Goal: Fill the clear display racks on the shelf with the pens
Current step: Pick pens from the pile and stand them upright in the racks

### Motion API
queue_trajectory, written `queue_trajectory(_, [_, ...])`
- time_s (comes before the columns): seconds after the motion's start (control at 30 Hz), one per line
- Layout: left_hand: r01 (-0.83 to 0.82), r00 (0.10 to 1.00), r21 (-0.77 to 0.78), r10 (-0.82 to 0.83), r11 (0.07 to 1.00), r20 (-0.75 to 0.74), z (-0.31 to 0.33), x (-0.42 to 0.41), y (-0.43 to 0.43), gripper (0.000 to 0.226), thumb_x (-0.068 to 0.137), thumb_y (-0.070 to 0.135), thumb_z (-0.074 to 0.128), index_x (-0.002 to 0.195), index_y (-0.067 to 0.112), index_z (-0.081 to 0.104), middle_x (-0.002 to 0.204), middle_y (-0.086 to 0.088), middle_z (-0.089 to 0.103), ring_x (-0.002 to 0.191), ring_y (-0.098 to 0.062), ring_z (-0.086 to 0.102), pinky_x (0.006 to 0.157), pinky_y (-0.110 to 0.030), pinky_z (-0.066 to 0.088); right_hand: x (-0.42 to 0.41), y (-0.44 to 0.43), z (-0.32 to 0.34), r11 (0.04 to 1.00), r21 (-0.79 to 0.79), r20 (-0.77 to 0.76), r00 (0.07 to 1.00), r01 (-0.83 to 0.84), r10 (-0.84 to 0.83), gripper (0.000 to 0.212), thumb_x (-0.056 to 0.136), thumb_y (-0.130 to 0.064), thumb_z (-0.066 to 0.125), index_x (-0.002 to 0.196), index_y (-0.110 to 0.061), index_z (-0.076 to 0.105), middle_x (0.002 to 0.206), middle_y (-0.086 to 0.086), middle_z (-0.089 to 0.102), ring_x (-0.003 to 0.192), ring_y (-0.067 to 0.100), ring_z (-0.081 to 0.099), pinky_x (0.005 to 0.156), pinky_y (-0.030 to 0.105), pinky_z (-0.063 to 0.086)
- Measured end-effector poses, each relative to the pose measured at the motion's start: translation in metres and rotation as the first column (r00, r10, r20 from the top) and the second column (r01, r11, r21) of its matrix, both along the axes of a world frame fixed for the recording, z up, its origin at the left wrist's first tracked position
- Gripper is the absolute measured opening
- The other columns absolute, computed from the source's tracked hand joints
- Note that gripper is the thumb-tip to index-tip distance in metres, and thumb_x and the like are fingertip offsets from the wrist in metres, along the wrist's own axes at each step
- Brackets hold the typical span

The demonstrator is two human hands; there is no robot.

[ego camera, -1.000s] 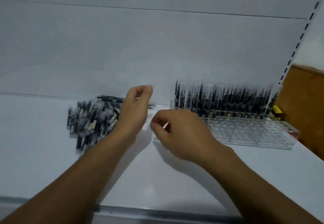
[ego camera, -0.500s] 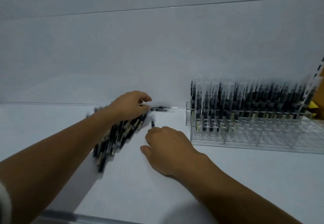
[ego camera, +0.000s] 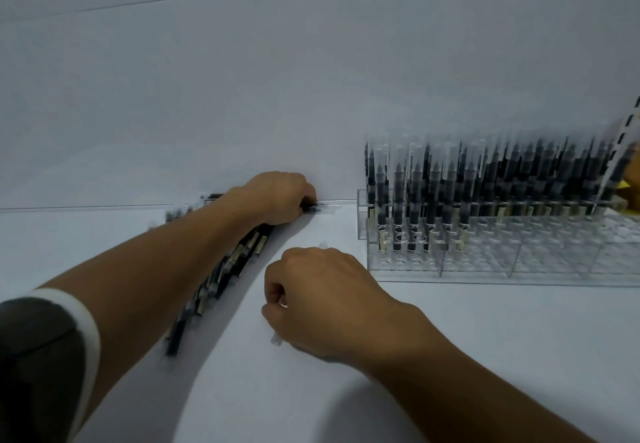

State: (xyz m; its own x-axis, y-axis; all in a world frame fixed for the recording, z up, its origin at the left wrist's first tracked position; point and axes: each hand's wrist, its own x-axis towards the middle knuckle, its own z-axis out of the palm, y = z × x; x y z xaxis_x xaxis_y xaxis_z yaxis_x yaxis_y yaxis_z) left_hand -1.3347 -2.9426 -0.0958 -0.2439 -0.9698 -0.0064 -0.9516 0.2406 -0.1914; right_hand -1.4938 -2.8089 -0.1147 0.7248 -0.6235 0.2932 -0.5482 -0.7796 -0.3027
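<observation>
**Two hands on pens, a heap under the forearm**

The left hand (ego camera: 277, 200) reaches to the back of the shelf (ego camera: 450, 356), palm down. Its fingers are curled round a wall pen (ego camera: 320, 209) that lies along the rear panel. The forearm passes just over the pile of pens (ego camera: 228, 269), so I think a quick pull back may drag some of them toward the front edge.

The right hand (ego camera: 322, 300) rests knuckles up on the shelf, closed round a clear-capped pen (ego camera: 276, 339). Only the two ends of the pen show outside the fist. The grip itself is hidden, so the pen may slip or arrive at the rack turned the wrong way.

The clear rack (ego camera: 485, 262) stands well to the right. Its back rows are full of upright pens and its front holes are free. A hasty insertion there could knock the neighbours and tilt them.
</observation>
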Motion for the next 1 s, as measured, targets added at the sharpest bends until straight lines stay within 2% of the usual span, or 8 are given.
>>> queue_trajectory(0.23, [0.096,0.993,-0.016,-0.095,0.995,0.075,0.001,0.003,-0.001,0.017,0.096,0.021,0.051,0.11,0.016,0.059,0.11,-0.004,0.058,0.093,-0.022,0.055,0.079,-0.034,0.045,-0.001,0.001,0.004,0.995,0.092,-0.019,0.999,-0.044,0.046,0.007,0.089,-0.024,0.061,0.09,-0.02,0.068,0.09,-0.001,0.063,0.081,0.018,0.057,0.067,0.029,0.033])
queue_trajectory(0.4, [0.154,0.985,-0.137,-0.142,0.979,0.093,-0.005,0.006,0.002,0.021,0.097,0.025,0.049,0.112,0.017,0.061,0.106,-0.002,0.063,0.09,-0.024,0.06,0.076,-0.033,0.046,0.0,0.001,0.005,0.989,0.138,-0.023,0.998,-0.056,0.059,0.008,0.087,-0.017,0.063,0.091,-0.021,0.067,0.094,-0.002,0.064,0.084,0.019,0.058,0.069,0.029,0.039])
queue_trajectory(0.5, [0.175,0.984,-0.2,-0.179,0.964,-0.003,-0.005,0.006,0.006,0.024,0.096,0.024,0.052,0.116,0.016,0.063,0.109,-0.002,0.064,0.092,-0.024,0.061,0.078,-0.035,0.048,-0.001,0.0,0.005,0.987,0.154,-0.029,0.998,-0.055,0.06,0.013,0.085,-0.016,0.063,0.094,-0.022,0.068,0.097,-0.002,0.065,0.087,0.018,0.057,0.071,0.029,0.042])
queue_trajectory(0.6, [0.142,0.952,-0.297,-0.213,0.944,-0.222,0.0,0.006,0.012,0.022,0.094,0.023,0.059,0.114,0.017,0.064,0.11,0.001,0.066,0.097,-0.02,0.063,0.082,-0.034,0.048,-0.001,-0.002,0.004,0.982,0.181,-0.034,0.998,-0.049,0.056,0.017,0.082,-0.014,0.065,0.096,-0.023,0.069,0.1,-0.004,0.066,0.091,0.018,0.057,0.076,0.03,0.044])
queue_trajectory(0.7, [0.019,0.786,-0.367,-0.241,0.93,-0.57,0.011,0.007,0.023,0.012,0.09,0.021,0.066,0.101,0.025,0.063,0.099,0.009,0.067,0.091,-0.007,0.067,0.083,-0.026,0.051,-0.001,-0.003,0.004,0.98,0.194,-0.028,0.998,-0.051,0.057,0.02,0.079,-0.009,0.065,0.096,-0.02,0.067,0.102,-0.003,0.062,0.092,0.018,0.057,0.083,0.033,0.049])
queue_trajectory(0.8, [-0.064,0.469,-0.328,-0.261,0.943,-0.844,0.024,0.005,0.043,0.013,0.09,0.018,0.067,0.095,0.029,0.061,0.097,0.008,0.071,0.089,-0.004,0.07,0.083,-0.021,0.052,-0.003,-0.004,0.005,0.979,0.197,-0.002,0.998,-0.054,0.055,0.018,0.081,-0.011,0.061,0.097,-0.02,0.065,0.102,-0.003,0.056,0.091,0.017,0.055,0.082,0.032,0.049])
queue_trajectory(0.9, [-0.091,0.22,-0.304,-0.278,0.948,-0.935,0.031,0.006,0.068,0.014,0.091,0.011,0.065,0.102,0.019,0.066,0.095,0.003,0.073,0.094,-0.012,0.071,0.085,-0.025,0.055,-0.006,-0.005,0.005,0.985,0.169,-0.009,0.999,-0.036,0.038,0.015,0.081,-0.014,0.063,0.094,-0.021,0.065,0.102,-0.005,0.053,0.087,0.016,0.054,0.072,0.027,0.046])
queue_trajectory(1.0, [-0.117,0.071,-0.247,-0.24,0.962,-0.968,0.029,0.008,0.095,0.014,0.09,0.009,0.065,0.103,0.014,0.067,0.092,-0.003,0.076,0.094,-0.014,0.071,0.076,-0.02,0.055,-0.007,-0.003,0.007,0.992,0.122,-0.049,0.999,0.013,-0.007,0.007,0.078,-0.015,0.066,0.085,-0.018,0.066,0.099,-0.006,0.052,0.08,0.014,0.053,0.058,0.021,0.037])
